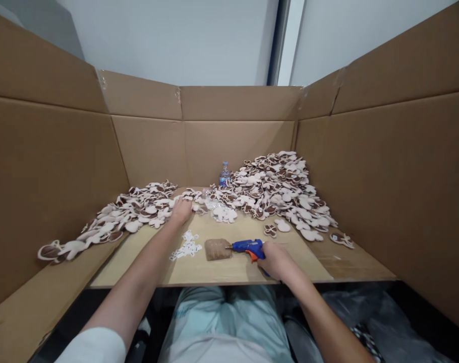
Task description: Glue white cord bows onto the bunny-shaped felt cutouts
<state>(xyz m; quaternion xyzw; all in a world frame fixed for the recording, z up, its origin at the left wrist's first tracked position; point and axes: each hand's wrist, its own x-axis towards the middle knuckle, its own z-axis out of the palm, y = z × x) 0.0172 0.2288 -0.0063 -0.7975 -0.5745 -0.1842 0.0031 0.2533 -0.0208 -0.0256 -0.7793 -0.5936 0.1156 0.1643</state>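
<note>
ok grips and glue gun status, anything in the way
Right grip on blue glue gun, nozzle at brown block. Left grip at brown-and-white pieces, hold unclear. White cutouts left of block; nothing seen blocking gun.

The desk [138, 264] bears a low left pile [134, 212] and a taller right pile [277, 184] of brown-and-white cutouts [310, 235], clear plastic [213, 200] between them, and, nearer the front, white tags [187, 247] and a brown pad [217, 250].

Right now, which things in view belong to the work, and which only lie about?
Likely the work: glue gun in right hand; brown pad; small white pieces; left shape pile, by left hand; right shape pile.

Probably lying about: water bottle; clear plastic.
</note>
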